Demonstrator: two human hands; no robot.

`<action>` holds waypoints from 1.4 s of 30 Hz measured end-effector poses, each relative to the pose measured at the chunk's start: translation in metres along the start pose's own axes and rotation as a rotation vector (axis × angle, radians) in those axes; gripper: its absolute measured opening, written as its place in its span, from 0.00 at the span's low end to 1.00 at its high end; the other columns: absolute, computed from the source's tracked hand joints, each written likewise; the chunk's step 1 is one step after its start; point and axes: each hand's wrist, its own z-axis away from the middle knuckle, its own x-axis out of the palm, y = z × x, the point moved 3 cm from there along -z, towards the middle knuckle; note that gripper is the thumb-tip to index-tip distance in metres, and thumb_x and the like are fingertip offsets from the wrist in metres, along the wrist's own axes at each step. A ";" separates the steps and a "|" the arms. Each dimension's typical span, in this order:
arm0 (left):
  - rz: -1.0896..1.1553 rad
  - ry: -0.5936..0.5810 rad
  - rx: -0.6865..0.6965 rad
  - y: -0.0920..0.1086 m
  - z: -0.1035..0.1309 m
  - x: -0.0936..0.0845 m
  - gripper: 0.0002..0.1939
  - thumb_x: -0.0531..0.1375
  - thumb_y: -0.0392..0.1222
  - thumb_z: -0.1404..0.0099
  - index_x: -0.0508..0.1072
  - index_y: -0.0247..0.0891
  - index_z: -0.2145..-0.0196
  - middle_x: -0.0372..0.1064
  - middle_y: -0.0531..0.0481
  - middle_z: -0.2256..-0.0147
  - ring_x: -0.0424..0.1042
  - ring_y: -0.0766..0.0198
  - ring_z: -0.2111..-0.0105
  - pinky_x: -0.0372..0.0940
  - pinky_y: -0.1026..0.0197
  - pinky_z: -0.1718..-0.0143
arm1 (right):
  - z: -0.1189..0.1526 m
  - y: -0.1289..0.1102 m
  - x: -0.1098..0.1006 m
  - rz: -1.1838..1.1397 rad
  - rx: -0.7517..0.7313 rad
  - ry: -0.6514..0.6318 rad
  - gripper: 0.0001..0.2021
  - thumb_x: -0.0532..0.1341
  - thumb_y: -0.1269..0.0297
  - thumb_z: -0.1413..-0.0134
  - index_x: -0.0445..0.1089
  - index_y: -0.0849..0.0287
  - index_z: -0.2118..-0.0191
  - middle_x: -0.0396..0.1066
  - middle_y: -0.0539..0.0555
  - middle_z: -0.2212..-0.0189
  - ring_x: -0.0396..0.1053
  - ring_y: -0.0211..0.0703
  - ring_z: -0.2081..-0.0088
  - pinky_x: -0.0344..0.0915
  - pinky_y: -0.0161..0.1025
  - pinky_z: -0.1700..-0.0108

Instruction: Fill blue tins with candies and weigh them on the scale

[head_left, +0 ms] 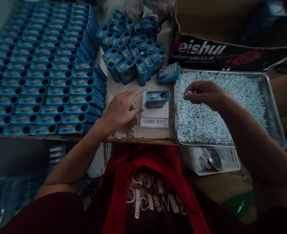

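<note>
The right forearm (243, 125) hides some white pellets (202, 123); the top edge crops the carton (227, 55).

Ahead of me, to the right, stands an open cardboard box (231, 55), black with white lettering. Below my table (153, 133), a white basket (218, 172) holds a metal scoop (214, 158); something green (241, 203) lies lower.

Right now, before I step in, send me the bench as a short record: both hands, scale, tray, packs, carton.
left hand: open, nothing held, beside the scale; thumb contact unclear
right hand: over the tray, grip closed on a few pellets
scale: one blue pack upright on it; display lit, digits not surely legible
tray: spread with pale pellets
other packs: packed rows at left; looser cluster behind scale
carton: open, behind tray
</note>
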 end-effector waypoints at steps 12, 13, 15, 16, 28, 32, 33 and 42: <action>0.053 -0.062 -0.083 -0.028 0.024 -0.002 0.36 0.67 0.50 0.23 0.70 0.45 0.21 0.73 0.40 0.26 0.72 0.38 0.26 0.71 0.36 0.25 | -0.013 -0.106 0.038 0.703 -0.322 -0.118 0.11 0.72 0.58 0.30 0.90 0.54 0.49 0.84 0.55 0.55 0.79 0.57 0.50 0.71 0.51 0.43; 0.054 -0.064 -0.083 -0.029 0.024 -0.001 0.37 0.68 0.50 0.24 0.70 0.45 0.21 0.72 0.39 0.26 0.72 0.38 0.25 0.71 0.36 0.24 | -0.014 -0.106 0.039 0.711 -0.317 -0.118 0.12 0.73 0.58 0.30 0.90 0.54 0.48 0.84 0.56 0.55 0.79 0.56 0.50 0.71 0.51 0.43; 0.060 -0.069 -0.083 -0.032 0.024 0.001 0.37 0.68 0.50 0.24 0.69 0.45 0.21 0.71 0.38 0.25 0.71 0.38 0.25 0.70 0.37 0.24 | -0.016 -0.106 0.041 0.708 -0.299 -0.099 0.12 0.74 0.56 0.31 0.90 0.54 0.48 0.84 0.56 0.55 0.79 0.56 0.51 0.72 0.50 0.44; 0.064 -0.066 -0.083 -0.033 0.023 0.002 0.38 0.69 0.50 0.24 0.69 0.46 0.21 0.71 0.38 0.25 0.71 0.38 0.24 0.70 0.37 0.24 | -0.016 -0.107 0.041 0.696 -0.287 -0.082 0.12 0.75 0.56 0.31 0.90 0.53 0.48 0.84 0.55 0.56 0.79 0.56 0.51 0.72 0.51 0.45; 0.126 0.088 -0.125 -0.022 0.024 -0.023 0.33 0.69 0.57 0.20 0.71 0.50 0.23 0.76 0.42 0.29 0.77 0.40 0.31 0.73 0.41 0.27 | 0.013 0.031 -0.025 -0.357 0.278 0.417 0.06 0.71 0.74 0.36 0.83 0.57 0.62 0.82 0.54 0.64 0.78 0.41 0.61 0.75 0.42 0.53; 0.132 0.098 -0.140 -0.009 0.016 -0.024 0.35 0.69 0.59 0.20 0.68 0.53 0.22 0.76 0.43 0.29 0.76 0.40 0.29 0.74 0.41 0.28 | 0.029 0.079 -0.022 -0.375 0.398 0.249 0.11 0.67 0.79 0.40 0.82 0.54 0.63 0.84 0.60 0.62 0.81 0.49 0.60 0.78 0.45 0.56; 0.128 0.093 -0.139 -0.005 0.013 -0.024 0.36 0.70 0.59 0.20 0.67 0.53 0.22 0.75 0.43 0.29 0.75 0.39 0.29 0.73 0.40 0.27 | 0.031 0.077 -0.020 -0.385 0.409 0.209 0.11 0.67 0.79 0.39 0.83 0.54 0.62 0.85 0.62 0.60 0.82 0.50 0.58 0.78 0.45 0.56; 0.157 0.097 -0.073 0.012 -0.005 -0.016 0.41 0.73 0.64 0.25 0.68 0.50 0.23 0.77 0.40 0.31 0.76 0.35 0.29 0.71 0.35 0.26 | -0.006 -0.018 0.010 -0.488 0.139 -0.051 0.06 0.72 0.67 0.27 0.81 0.60 0.61 0.79 0.55 0.68 0.70 0.35 0.71 0.67 0.35 0.67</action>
